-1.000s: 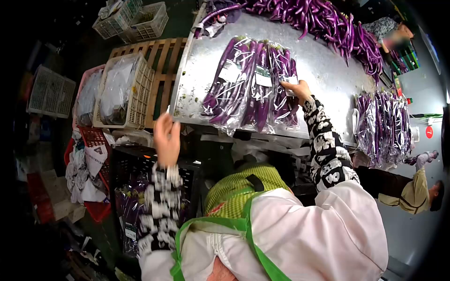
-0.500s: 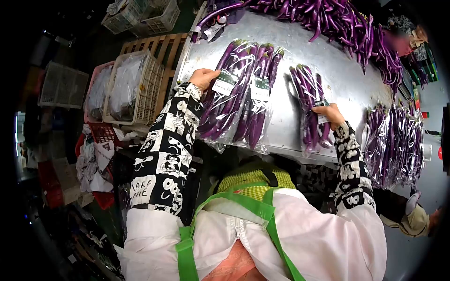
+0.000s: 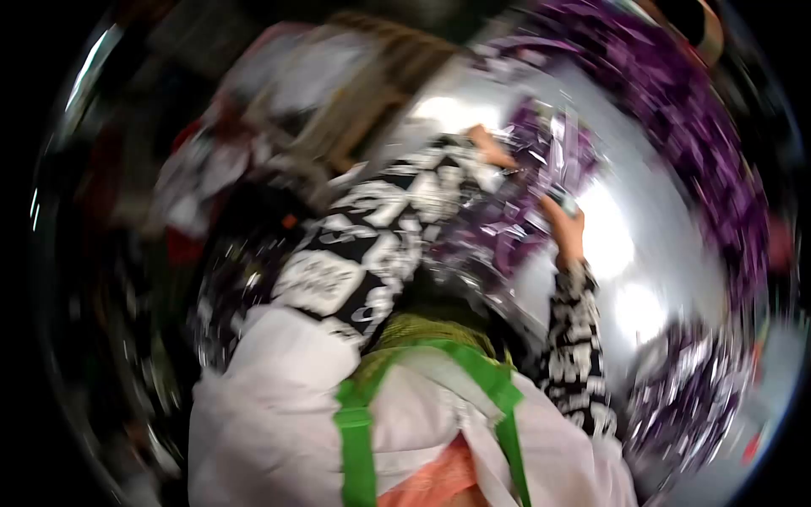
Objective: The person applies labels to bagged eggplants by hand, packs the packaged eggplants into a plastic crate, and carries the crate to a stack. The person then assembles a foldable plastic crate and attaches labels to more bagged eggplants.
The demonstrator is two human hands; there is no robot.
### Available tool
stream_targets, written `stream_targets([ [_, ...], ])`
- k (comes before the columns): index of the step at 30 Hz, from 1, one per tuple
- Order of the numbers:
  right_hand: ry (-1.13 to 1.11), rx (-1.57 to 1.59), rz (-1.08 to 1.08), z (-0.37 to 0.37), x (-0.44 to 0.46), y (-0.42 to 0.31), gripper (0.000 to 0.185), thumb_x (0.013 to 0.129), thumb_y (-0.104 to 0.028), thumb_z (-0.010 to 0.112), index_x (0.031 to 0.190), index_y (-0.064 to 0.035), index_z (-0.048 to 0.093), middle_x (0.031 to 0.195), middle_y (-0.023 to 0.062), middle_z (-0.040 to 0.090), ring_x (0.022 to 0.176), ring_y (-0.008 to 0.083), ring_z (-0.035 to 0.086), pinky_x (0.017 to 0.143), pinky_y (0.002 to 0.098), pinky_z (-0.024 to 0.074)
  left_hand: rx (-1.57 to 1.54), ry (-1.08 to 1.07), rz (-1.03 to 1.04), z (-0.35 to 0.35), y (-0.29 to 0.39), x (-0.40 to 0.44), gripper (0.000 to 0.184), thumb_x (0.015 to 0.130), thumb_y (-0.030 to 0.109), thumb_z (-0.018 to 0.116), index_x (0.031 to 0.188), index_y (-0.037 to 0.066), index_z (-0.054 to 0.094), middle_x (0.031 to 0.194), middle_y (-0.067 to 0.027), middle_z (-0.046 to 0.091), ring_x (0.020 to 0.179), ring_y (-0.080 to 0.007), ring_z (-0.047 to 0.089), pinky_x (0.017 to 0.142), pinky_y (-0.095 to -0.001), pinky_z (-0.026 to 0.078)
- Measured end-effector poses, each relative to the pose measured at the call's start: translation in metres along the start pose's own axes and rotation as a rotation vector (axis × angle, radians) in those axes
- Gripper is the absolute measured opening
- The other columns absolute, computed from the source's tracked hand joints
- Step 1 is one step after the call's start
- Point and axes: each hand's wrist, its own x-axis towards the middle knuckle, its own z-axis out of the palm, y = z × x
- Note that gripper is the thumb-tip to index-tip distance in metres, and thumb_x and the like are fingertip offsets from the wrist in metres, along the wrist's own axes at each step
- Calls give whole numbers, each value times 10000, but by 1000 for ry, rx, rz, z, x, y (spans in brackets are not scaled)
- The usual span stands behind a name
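Note:
Clear plastic bags of long purple eggplants (image 3: 486, 241) lie close together at the near left edge of the metal table (image 3: 667, 220), smeared by motion. My left hand (image 3: 492, 148) is closed at their left side, with fingers against the plastic. On the right side of the same bags, my right hand (image 3: 566, 226) is closed around the film near a label (image 3: 563, 201). Blur hides where one bag ends and another begins.
Loose eggplants (image 3: 710, 144) form a long heap along the far side of the table. More bagged eggplants (image 3: 688, 397) are at the lower right. A blurred crate with pale plastic (image 3: 296, 72) stands left of the table, beside wooden slats (image 3: 397, 68).
My view has turned and blurred. My right hand has come leftward with its bag, which now lies against the other bags. My two hands are much closer together.

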Motion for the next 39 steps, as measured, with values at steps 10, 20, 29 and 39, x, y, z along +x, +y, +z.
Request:
stream_targets([
  [10, -272, -22, 138, -2, -3, -25, 244, 771, -126, 740, 954, -1, 638, 881, 62, 663, 730, 160, 632, 608, 277, 499, -187, 363, 189, -165, -105, -191, 554, 631, 345, 839, 991, -28, 645, 881, -90, 675, 763, -172, 626, 730, -287, 496],
  [20, -233, 46, -215, 28, -39, -41, 218, 730, -70, 710, 919, 4, 630, 843, 56, 646, 731, 164, 616, 667, 276, 497, -221, 103, -255, -188, -302, -482, 380, 719, 162, 780, 1030, -6, 639, 873, -46, 669, 779, -100, 603, 718, -272, 493],
  [29, -794, 104, -584, 230, -249, -64, 306, 710, 26, 728, 945, -63, 552, 896, 46, 565, 739, 152, 588, 642, 262, 509, 697, 1059, -462, -54, -403, -543, 504, 773, 398, 670, 1160, 86, 588, 1282, -95, 510, 1163, -306, 470, 1043, -578, 221],
  [39, -1010, -894, -998, 373, -300, 36, 496, 566, -275, 765, 947, 16, 639, 919, 291, 502, 898, 406, 530, 753, 440, 469, 352, 1385, -378, -14, -480, -590, 441, 851, 323, 610, 1135, -8, 545, 1148, -234, 530, 1133, -447, 476, 915, -487, 422],
])
